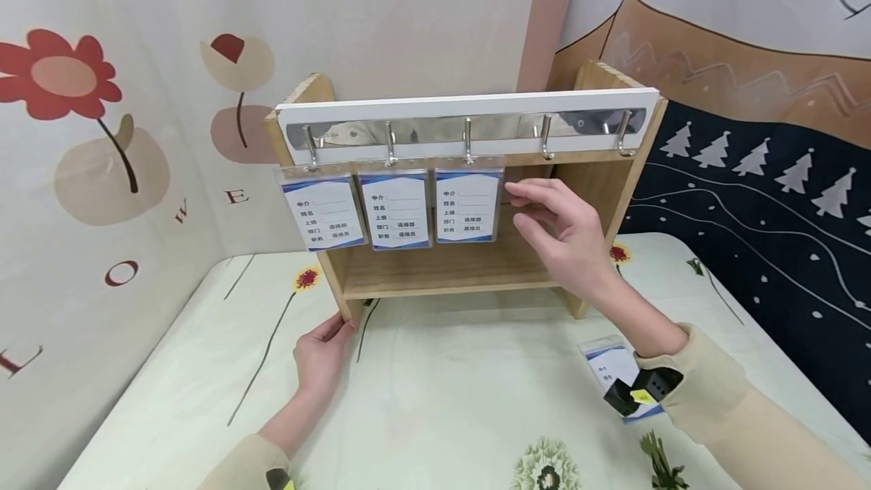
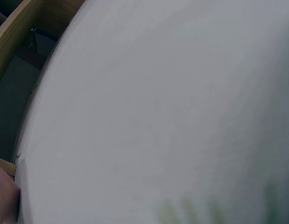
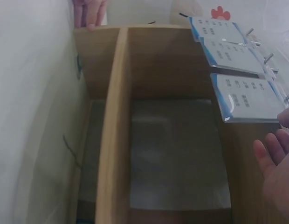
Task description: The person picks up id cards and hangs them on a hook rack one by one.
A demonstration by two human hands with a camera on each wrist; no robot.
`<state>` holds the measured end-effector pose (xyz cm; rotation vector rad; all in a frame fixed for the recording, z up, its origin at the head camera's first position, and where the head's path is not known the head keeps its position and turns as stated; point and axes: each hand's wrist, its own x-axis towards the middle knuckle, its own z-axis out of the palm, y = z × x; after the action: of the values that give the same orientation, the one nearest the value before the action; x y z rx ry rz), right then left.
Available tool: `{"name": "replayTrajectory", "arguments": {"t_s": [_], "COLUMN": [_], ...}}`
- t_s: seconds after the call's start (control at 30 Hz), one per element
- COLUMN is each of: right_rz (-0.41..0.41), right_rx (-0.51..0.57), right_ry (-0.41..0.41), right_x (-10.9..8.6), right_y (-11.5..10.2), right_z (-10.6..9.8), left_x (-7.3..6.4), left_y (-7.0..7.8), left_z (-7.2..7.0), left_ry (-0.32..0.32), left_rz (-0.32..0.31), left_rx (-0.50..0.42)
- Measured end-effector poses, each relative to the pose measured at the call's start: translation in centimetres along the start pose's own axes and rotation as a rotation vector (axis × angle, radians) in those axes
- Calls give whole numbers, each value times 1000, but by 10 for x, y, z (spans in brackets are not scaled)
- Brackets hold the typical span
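Note:
A wooden shelf [image 1: 442, 274] stands on the table, with a white hook rail [image 1: 469, 106] across its top. Three plastic-sleeved name badges hang from the hooks on the left: a left badge [image 1: 325, 212], a middle badge [image 1: 396, 210] and a right badge [image 1: 466, 206]. My right hand [image 1: 561, 229] is beside the right badge, index fingertip at its edge, with thumb and index finger apart. Low on the left, my left hand [image 1: 320, 354] holds the foot of the shelf's side panel between thumb and fingers. The left wrist view shows little of that hand.
Another name badge [image 1: 610, 365] lies on the table, partly hidden by the right wrist's camera [image 1: 643, 390]. Two hooks on the right, including the end hook [image 1: 624, 133], carry nothing. A printed curtain [image 1: 408, 13] hangs behind the shelf; a floral cloth [image 1: 435, 399] covers the table.

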<state>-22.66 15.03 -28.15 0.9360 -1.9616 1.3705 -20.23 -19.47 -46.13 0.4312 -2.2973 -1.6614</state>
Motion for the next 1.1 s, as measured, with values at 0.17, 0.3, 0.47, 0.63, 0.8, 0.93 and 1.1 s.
{"name": "replayTrajectory", "arguments": {"t_s": [0.17,0.3,0.47,0.63,0.8,0.93,1.1], "right_rz": [44,84,123,157,189,220,253], "right_rx": [-29,-52,-78,-99,-123,-136,-137], "right_ry": [-28,-53,-64,-63,-61,-53,-62], "right_x": [-14,-26,-43,-57,-66,-76,-88], "right_y": [4,8,13,17,20,24,36], "right_z": [-12,-21,-33,-43,-52,-61,-73], "left_x": [0,0,0,1,2,1,0], "left_y": [0,-1,-1,-2,-2,-2,0], "left_z": [1,2,3,3,3,3,1], "left_ry": [-5,-3,-5,-7,-9,-18,-6], "left_rz": [-3,3,4,5,2,1,5], "left_rx": [-4,-12,-13,-6,-4,-2,-1]}}
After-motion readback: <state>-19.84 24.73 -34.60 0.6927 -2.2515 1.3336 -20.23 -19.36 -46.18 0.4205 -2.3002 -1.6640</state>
